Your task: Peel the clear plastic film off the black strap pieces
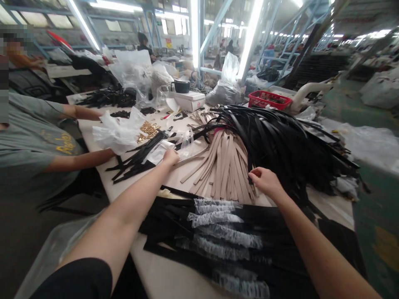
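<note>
My left hand (171,157) is closed beside a white plastic packet (160,151) and some clear plastic film (187,143); its fingers are mostly hidden, so what they hold cannot be told. At the right, my right hand (264,180) pinches the end of a black strap (250,166) between thumb and fingers. Between both hands a bundle of beige straps (226,166) fans out toward me. Long black straps (286,149) lie heaped at the right. Nearer me, more black straps (174,224) carry crinkled clear plastic wraps (224,241).
A person in a grey shirt (34,149) works at the left, arms over the table. Gold-coloured metal pieces (149,131) lie near a crumpled white bag (120,128). Behind are a white box (187,101) with a black pot (181,86), and a red basket (269,99).
</note>
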A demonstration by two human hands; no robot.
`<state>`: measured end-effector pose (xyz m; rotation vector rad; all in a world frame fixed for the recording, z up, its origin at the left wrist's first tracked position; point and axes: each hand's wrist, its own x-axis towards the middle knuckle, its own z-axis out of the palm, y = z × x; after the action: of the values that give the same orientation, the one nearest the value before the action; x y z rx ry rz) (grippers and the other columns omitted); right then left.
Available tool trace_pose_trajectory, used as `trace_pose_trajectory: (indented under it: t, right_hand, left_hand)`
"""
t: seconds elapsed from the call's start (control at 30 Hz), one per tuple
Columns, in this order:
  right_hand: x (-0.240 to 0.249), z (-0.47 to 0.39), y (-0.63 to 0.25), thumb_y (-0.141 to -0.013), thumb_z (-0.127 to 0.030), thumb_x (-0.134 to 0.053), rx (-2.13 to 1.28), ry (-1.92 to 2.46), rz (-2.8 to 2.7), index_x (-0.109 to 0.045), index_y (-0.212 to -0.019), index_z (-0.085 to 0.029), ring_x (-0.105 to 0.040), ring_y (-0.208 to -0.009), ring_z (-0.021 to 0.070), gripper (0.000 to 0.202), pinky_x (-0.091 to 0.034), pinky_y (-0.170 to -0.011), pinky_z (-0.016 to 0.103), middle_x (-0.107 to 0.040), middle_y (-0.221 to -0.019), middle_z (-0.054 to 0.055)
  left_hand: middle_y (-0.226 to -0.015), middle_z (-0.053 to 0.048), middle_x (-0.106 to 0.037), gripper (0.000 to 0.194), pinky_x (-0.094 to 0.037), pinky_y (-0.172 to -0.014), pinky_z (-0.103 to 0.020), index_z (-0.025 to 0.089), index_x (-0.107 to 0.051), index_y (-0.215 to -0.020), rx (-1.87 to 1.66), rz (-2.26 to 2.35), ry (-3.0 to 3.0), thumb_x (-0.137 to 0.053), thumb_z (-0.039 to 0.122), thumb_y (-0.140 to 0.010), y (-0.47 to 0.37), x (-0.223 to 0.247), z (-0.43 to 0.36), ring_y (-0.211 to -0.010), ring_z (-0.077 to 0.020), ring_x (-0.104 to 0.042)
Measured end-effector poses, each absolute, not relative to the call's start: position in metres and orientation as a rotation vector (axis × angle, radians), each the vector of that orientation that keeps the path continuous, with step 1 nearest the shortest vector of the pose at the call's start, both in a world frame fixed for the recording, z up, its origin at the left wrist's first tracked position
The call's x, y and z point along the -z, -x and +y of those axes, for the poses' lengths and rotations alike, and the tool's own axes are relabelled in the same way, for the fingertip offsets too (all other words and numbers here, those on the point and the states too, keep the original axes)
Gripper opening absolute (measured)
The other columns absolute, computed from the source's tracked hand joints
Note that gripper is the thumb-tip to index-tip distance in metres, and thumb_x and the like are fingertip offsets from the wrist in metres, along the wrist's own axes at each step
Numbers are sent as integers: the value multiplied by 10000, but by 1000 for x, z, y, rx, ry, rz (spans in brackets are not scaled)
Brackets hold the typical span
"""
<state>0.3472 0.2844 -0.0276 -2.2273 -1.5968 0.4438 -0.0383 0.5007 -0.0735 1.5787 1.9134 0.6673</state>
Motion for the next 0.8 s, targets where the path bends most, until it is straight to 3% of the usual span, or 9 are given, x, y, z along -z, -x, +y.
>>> trace_pose_trajectory:
  t: [0.1,0.2,0.3,0.47,0.6,0.7,0.8]
  right_hand:
    - [45,311,-334,-888,-415,-603,-376,2368,-1567,-654,-967,-131,-675,-855,263,299,-507,-766,352,-687,-856,119]
    - [52,320,-324,-883,-365,-569,-262,2463,-1543,-605,-1058,-109,-663,-950,324,312,-485,-803,390,-656,-1010,196]
    - [50,318,-320,-877,-331,-553,-183,2497,-1531,-550,-1155,-85,-648,-1005,358,371,-479,-825,415,-606,-1117,246]
    - [34,309,-318,-859,-207,-506,-173,2445,-1525,-548,-1201,-57,-674,-950,365,376,-486,-805,427,-667,-996,237]
    - [0,295,-314,-823,-178,-503,-243,2274,-1542,-482,-1369,-92,-705,-854,308,553,-505,-777,382,-724,-857,137]
    - [-42,262,-308,-835,-258,-489,-554,1991,-1504,-649,-1208,-124,-724,-750,266,428,-551,-696,345,-738,-764,89]
    - [-93,202,-306,-853,-351,-527,-835,1620,-1342,-698,-1121,-161,-743,-834,281,370,-605,-722,381,-764,-924,116]
  left_hand:
    - [-1092,-95,-666,258,-487,-916,-425,121,-650,-1037,-716,1893,-1403,-653,329,-885,41,69,501,-1024,-234,-622]
    - [-1180,-86,-616,325,-544,-850,-417,159,-595,-1183,-787,1819,-1203,-605,357,-926,43,63,496,-1007,-219,-628]
    - [-1131,-87,-629,319,-568,-781,-376,142,-593,-1178,-857,1686,-1010,-597,346,-933,43,57,482,-926,-193,-643]
    - [-867,-58,-687,247,-570,-687,-264,125,-576,-1059,-1017,1423,-782,-673,95,-833,44,43,427,-734,-140,-681]
    - [-843,-77,-709,392,-574,-667,-249,163,-544,-1042,-1101,1242,-649,-649,-31,-717,42,31,364,-718,-159,-709]
    - [-875,-84,-714,391,-574,-634,-246,168,-572,-1000,-1115,1140,-581,-618,-33,-667,41,25,312,-688,-157,-703]
    - [-870,-94,-708,291,-564,-611,-234,142,-609,-895,-1085,1064,-531,-576,-10,-649,42,23,258,-648,-137,-677]
